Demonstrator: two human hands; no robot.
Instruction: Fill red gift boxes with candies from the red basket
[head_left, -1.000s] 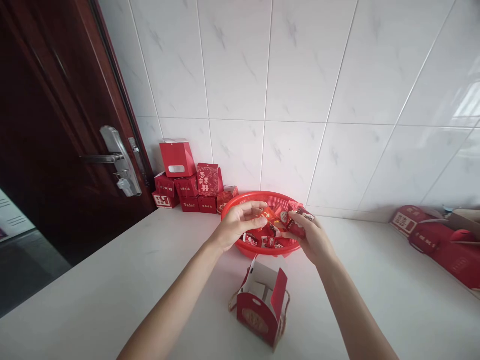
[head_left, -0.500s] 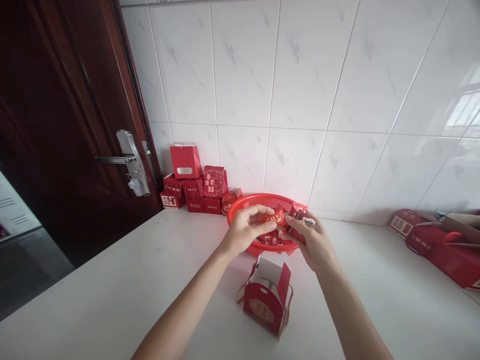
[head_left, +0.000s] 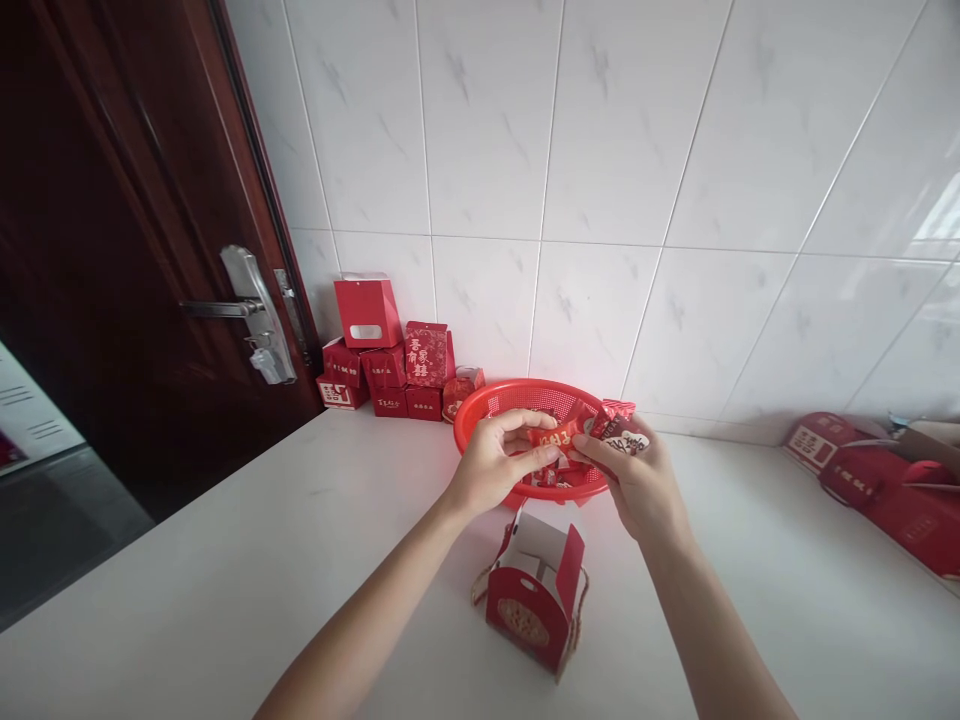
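Note:
Over a red plastic basket [head_left: 469, 420], my left hand [head_left: 495, 460] pinches a red wrapped candy [head_left: 553, 437] with gold print. My right hand [head_left: 643, 475] is closed on a larger dark red candy packet [head_left: 624, 432] with white lettering, and its fingertips also touch the candy's right end. More wrapped sweets [head_left: 551, 478] lie in the basket below, partly hidden by my hands. In front of the basket stands a small red gift box [head_left: 525, 595], its top open, with a rope handle [head_left: 577, 610] hanging at its side.
Red gift boxes [head_left: 386, 365] are stacked by the wall at the left, near a dark wooden door [head_left: 150, 200]. More red boxes [head_left: 877, 485] lie at the right on the white countertop [head_left: 337, 550]. White tiles [head_left: 487, 150] cover the wall behind.
The dark red packet now shows more of its face as my right hand shifts slightly right. The view has tilted a little. The gift box stays in place.

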